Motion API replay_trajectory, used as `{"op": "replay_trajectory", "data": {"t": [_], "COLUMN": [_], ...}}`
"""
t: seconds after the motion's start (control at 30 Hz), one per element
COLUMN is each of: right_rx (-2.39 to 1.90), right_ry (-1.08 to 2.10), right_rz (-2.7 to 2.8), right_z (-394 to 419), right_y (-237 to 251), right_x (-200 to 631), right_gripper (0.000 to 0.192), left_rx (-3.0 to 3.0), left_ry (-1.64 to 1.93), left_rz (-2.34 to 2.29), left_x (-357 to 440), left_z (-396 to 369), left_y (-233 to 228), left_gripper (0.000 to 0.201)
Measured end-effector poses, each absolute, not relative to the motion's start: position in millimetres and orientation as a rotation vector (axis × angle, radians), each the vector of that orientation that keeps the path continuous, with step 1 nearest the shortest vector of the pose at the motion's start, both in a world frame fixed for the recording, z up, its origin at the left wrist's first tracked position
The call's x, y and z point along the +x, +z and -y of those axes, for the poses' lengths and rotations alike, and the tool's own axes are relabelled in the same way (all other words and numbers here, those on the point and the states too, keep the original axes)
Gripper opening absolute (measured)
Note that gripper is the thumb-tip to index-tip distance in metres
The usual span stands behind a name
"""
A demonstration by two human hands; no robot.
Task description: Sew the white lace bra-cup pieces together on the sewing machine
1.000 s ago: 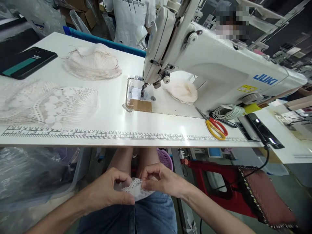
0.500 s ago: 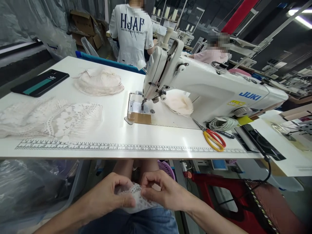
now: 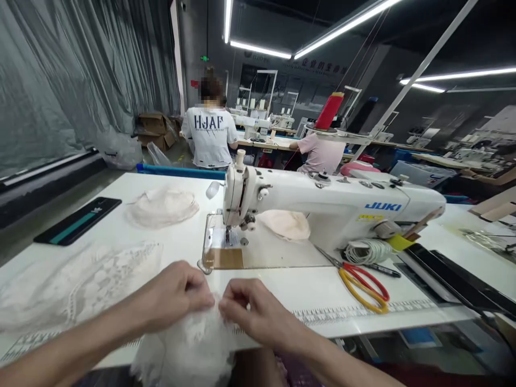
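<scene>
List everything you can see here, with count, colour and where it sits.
white lace piece: 1, white, pinched between both hands at table edge
sewing machine: 1, white, table centre
scissors: 1, red and yellow handles, right of machine
lace stack: 1, white, table left
cream fabric stack: 1, far left of machine
phone: 1, black, far left
co-workers: 2, backs turned, behind
left hand: 1, on lace
right hand: 1, on lace

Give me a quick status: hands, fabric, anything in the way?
Left hand and right hand both pinch white lace piece at table edge. Nothing between hands and sewing machine.
</scene>
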State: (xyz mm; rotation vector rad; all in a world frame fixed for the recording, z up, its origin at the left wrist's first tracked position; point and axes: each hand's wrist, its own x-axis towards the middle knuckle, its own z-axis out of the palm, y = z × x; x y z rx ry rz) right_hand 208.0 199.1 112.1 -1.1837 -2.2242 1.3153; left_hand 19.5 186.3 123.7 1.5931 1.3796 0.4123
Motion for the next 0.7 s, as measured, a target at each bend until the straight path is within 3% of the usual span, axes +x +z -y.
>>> {"op": "replay_trajectory", "data": {"t": [0.13,0.33,0.57,0.7], "right_rx": [-1.427,-1.532,-0.941,-0.813], "right_ry": [0.844,0.609,0.324,0.142], "right_rz": [2.38,2.448,2.61,2.663], "right_z": [-264,-306,-305,-300], "right_y": [97,78,67,59], "right_x": [194,212,235,234], "right_gripper": [0.02,0.018,0.023,0.023], "left_rx": [1.612,1.631,1.712,1.75], "left_ry": [0.333,0.256,0.261,0.271], "left_rz": [-1.462,-1.57,-1.562,-1.565], "left_x": [27,36,31,31], "left_z": [-264,-315,-322,-322], "left_y": [118,74,59,54], "left_gripper": [0.03,0.03,0.027,0.021]}}
